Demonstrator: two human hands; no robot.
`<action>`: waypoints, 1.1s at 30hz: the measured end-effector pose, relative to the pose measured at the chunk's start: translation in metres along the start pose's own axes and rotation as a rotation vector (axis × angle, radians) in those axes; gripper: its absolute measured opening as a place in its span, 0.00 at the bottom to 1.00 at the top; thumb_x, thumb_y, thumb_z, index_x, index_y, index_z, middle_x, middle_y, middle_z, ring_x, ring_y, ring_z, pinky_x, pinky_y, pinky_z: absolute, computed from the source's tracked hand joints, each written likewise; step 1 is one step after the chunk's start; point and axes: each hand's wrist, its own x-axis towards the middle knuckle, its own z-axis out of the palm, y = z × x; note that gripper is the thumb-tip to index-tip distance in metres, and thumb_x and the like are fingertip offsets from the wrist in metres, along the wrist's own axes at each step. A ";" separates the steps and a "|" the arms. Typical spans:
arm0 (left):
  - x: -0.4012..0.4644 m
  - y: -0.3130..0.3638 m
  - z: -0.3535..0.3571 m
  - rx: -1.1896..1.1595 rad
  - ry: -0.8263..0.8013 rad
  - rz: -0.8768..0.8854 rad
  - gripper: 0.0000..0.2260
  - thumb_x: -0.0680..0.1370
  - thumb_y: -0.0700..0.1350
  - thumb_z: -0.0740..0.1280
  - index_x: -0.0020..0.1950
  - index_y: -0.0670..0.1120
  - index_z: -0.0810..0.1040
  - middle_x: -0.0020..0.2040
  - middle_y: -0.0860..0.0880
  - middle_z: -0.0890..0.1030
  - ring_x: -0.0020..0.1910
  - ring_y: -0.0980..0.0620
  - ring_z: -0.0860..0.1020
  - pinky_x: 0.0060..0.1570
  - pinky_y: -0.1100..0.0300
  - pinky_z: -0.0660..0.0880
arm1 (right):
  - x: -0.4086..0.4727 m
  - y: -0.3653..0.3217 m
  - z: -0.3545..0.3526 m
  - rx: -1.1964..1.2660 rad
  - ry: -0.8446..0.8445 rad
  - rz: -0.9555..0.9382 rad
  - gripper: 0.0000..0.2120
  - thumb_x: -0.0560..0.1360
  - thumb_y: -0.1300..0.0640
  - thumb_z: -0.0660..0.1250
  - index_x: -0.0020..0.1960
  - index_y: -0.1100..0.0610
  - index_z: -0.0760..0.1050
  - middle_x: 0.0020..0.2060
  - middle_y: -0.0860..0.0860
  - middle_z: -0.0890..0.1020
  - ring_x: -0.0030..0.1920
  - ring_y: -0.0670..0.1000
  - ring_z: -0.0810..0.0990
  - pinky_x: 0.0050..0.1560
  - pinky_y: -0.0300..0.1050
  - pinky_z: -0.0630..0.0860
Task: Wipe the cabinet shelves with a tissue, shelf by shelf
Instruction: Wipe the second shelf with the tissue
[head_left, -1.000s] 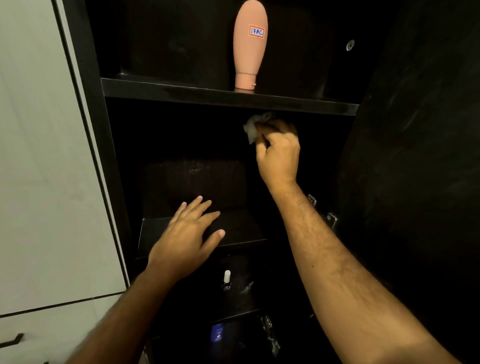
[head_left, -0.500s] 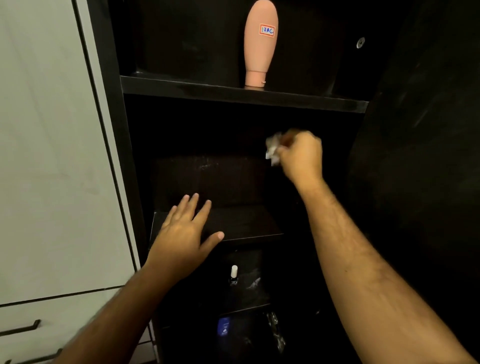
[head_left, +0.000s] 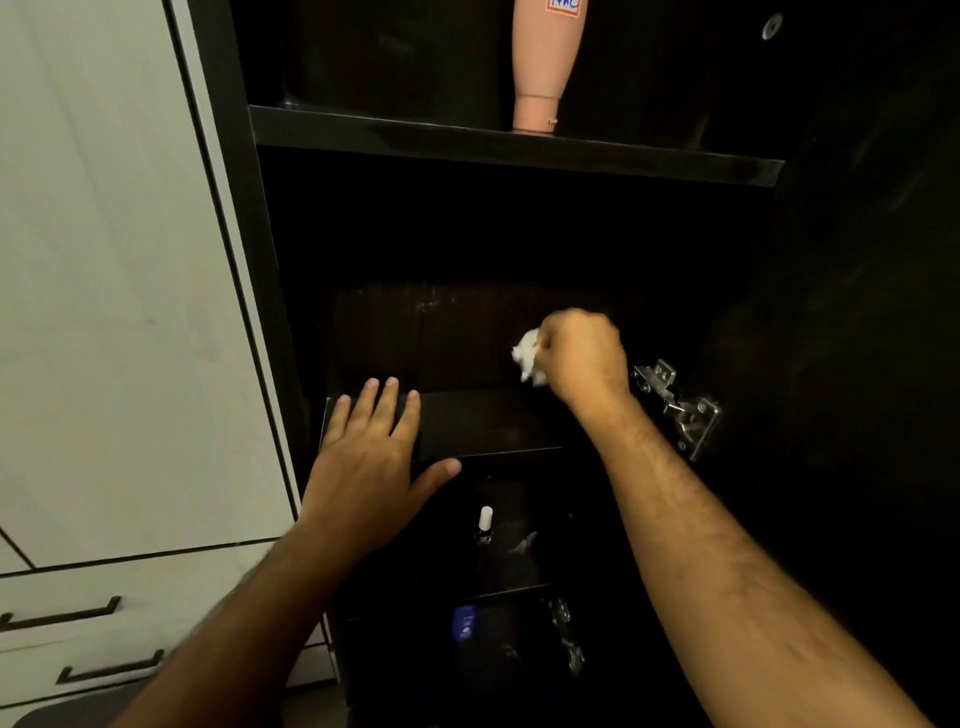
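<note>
From the head camera, the only view there is, the dark cabinet stands open in front of the person, with 1 upper shelf (head_left: 514, 148) carrying a pink bottle (head_left: 545, 62) and 1 middle shelf (head_left: 483, 421) below it, its long axis running left to right across the opening.

The right hand (head_left: 584, 358) is closed into a loose fist around a crumpled white tissue (head_left: 529, 357), which sticks out on the thumb side, to the left of the knuckles. That hand sits just above the right rear part of the middle shelf, close to the back panel; whether the tissue touches the wood I cannot tell in this gloom.

The left hand (head_left: 371, 457) is open and flat, fingers spread, holding nothing, and rests on the left front edge of the same shelf.

So the unwiped board lies leftward and forward of the tissue, and the right hand is plainly the nearer one to work it. I'd judge the coming stroke runs right to left along the shelf, toward the resting hand, which may have to lift clear. A metal hinge (head_left: 675, 405) sits just right of the wrist.
</note>
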 end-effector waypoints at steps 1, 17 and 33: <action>0.000 0.000 0.000 0.003 0.000 0.000 0.45 0.71 0.73 0.35 0.79 0.46 0.54 0.79 0.42 0.55 0.78 0.44 0.50 0.74 0.47 0.43 | 0.009 0.000 -0.011 0.065 0.078 0.032 0.04 0.72 0.60 0.69 0.44 0.54 0.82 0.39 0.53 0.83 0.44 0.56 0.82 0.39 0.42 0.74; -0.002 0.000 0.001 0.022 -0.012 -0.010 0.44 0.72 0.72 0.38 0.78 0.46 0.57 0.78 0.42 0.57 0.78 0.45 0.52 0.76 0.45 0.46 | -0.019 -0.019 0.024 0.035 -0.117 -0.093 0.06 0.73 0.62 0.67 0.46 0.54 0.81 0.43 0.53 0.83 0.46 0.55 0.82 0.40 0.43 0.75; 0.000 0.002 -0.005 0.000 -0.088 -0.030 0.38 0.76 0.71 0.45 0.79 0.50 0.52 0.79 0.48 0.54 0.78 0.49 0.51 0.75 0.50 0.48 | 0.008 -0.061 0.003 0.342 0.155 -0.208 0.03 0.72 0.61 0.71 0.45 0.57 0.82 0.41 0.52 0.83 0.42 0.50 0.81 0.43 0.41 0.76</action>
